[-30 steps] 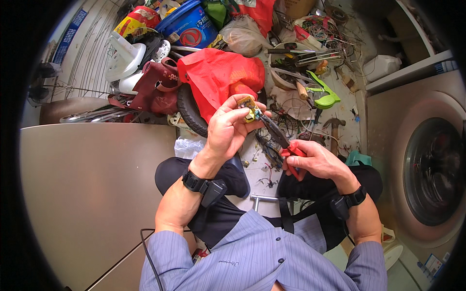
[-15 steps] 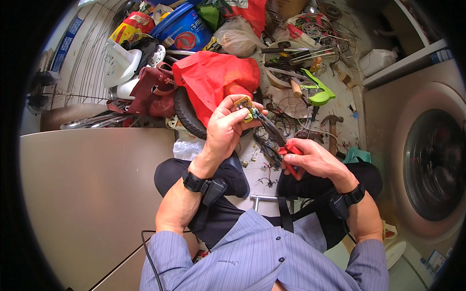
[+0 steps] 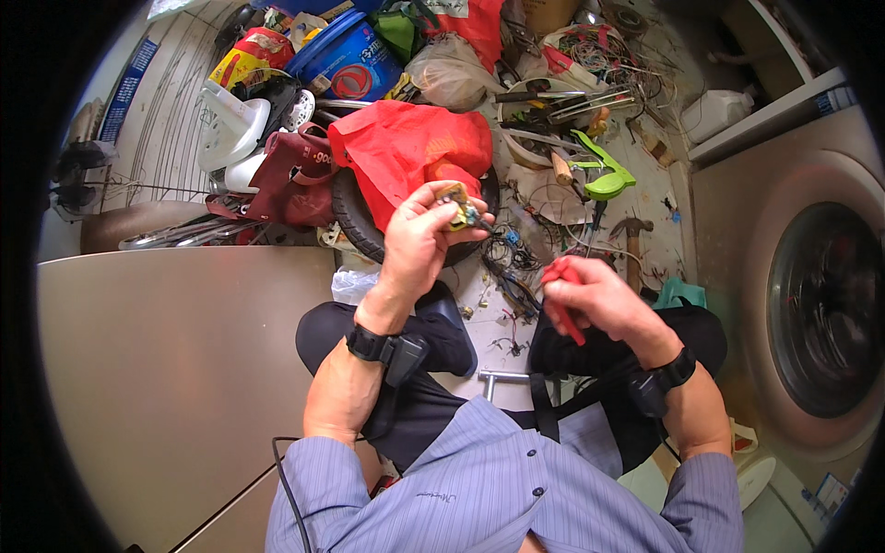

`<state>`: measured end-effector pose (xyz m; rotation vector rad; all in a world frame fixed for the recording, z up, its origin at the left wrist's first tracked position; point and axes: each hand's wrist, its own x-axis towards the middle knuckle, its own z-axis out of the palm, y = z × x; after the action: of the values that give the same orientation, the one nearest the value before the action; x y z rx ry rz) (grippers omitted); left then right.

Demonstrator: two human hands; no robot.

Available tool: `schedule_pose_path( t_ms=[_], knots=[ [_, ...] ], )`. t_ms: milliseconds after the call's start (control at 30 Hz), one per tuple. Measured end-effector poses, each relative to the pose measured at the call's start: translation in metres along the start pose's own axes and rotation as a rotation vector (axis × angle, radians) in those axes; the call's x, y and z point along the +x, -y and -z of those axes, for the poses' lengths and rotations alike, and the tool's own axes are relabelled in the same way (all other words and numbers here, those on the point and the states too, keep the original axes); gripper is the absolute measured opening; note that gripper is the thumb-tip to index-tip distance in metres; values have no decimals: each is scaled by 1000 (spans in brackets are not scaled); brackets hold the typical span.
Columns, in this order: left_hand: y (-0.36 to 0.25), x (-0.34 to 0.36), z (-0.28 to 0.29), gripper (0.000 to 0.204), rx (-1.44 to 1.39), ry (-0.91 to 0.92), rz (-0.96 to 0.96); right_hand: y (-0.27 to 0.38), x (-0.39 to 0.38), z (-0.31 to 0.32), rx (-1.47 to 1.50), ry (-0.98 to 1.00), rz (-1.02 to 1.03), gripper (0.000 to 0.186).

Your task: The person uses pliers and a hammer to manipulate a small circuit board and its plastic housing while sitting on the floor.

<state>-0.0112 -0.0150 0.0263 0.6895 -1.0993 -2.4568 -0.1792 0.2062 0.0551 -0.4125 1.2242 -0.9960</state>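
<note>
My left hand (image 3: 417, 241) pinches a small yellowish circuit board (image 3: 455, 195) with tiny parts on it, raised in front of the red bag. My right hand (image 3: 599, 297) is wrapped round red-handled pliers (image 3: 564, 272). Their jaws point up and away from me, smeared by motion, and stand apart from the board. Beneath the hands, a tangle of dark wires (image 3: 516, 276) and small scraps lies on the floor.
A red bag (image 3: 406, 147) covers part of a black tyre (image 3: 355, 217). Behind stand a blue bucket (image 3: 355, 55) and tools with a bright green handle (image 3: 610, 180). A hammer (image 3: 633, 241) lies at right, near a front-loading washing machine (image 3: 774, 276). A grey panel (image 3: 184, 369) stands at left.
The pliers have come away from the board, moving slightly right, their jaws swinging upward. My left hand has shifted a little left and nearer with the board.
</note>
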Motion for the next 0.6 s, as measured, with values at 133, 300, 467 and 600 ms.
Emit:
schedule_pose_path(
  t_ms=[133,300,467,600],
  knots=[
    [-16,-2,4,23,-176,19,16,1,-5,28,58,-116,188,17],
    [-14,-4,-11,22,-170,26,51,0,1,18,-79,2,119,19],
    [-5,-3,-9,24,-105,-79,59,-2,6,5,-201,139,47,22],
    [-1,-6,-9,26,-137,-90,68,-6,14,-1,-211,207,22,27]
  ],
)
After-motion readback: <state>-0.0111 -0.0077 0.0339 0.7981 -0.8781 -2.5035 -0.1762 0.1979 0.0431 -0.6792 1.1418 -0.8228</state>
